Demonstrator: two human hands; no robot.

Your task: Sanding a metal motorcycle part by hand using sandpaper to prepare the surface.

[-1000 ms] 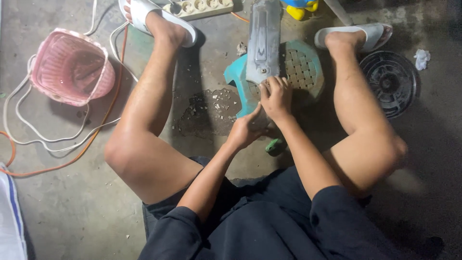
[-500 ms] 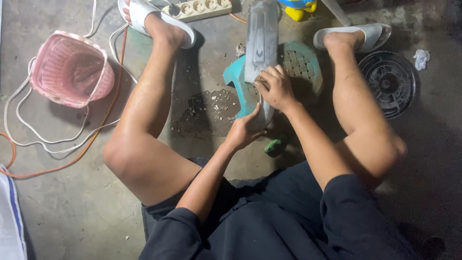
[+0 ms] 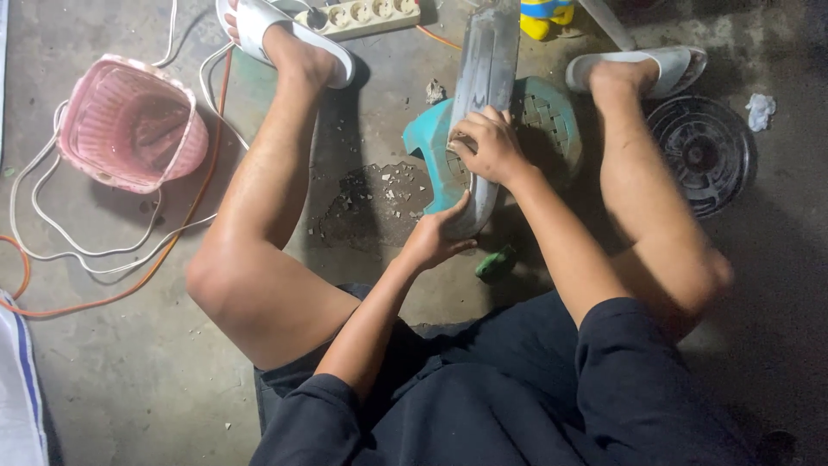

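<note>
Person sits on concrete floor (image 3: 103, 380) w/ a long grey curved plastic piece (image 3: 483, 95) lying across a teal plastic stool (image 3: 552, 121) btwn the legs. Left hand (image 3: 435, 237) is wrapped round the piece's near end, right hand (image 3: 487, 142) presses fingers down on its middle; hands close but not touching. Small green object (image 3: 498, 263) on floor just below; pink basket (image 3: 129, 121) and white power strip (image 3: 366, 15) well off to left/top, dark round grille (image 3: 703, 155) at right.
</note>
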